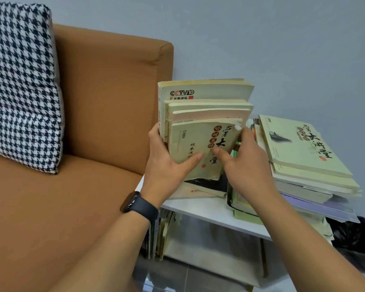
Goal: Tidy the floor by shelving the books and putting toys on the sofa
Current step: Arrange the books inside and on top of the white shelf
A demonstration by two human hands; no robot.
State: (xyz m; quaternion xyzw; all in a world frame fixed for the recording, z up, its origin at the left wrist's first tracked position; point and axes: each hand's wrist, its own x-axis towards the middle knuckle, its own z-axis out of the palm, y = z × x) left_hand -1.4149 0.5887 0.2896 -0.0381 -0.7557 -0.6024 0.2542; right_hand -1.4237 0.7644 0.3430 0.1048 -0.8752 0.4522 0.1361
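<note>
- Left hand (167, 163) and right hand (243, 163) clamp an upright bundle of worn yellowed paperback books (204, 127), thumbs across the front cover.
- Bundle stands on the white shelf top (200, 207), beside the orange sofa (105, 98).
- Shelving step; next likely squaring them upright against the leaning pile of pale-green books (299, 152).

Head view – looking down, close over shelf (200, 209) beside sofa (105, 106).

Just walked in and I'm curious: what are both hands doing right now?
Left hand: holds the upright bundle of books by its left side, thumb on the front cover.
Right hand: grips the bundle's right edge.
</note>
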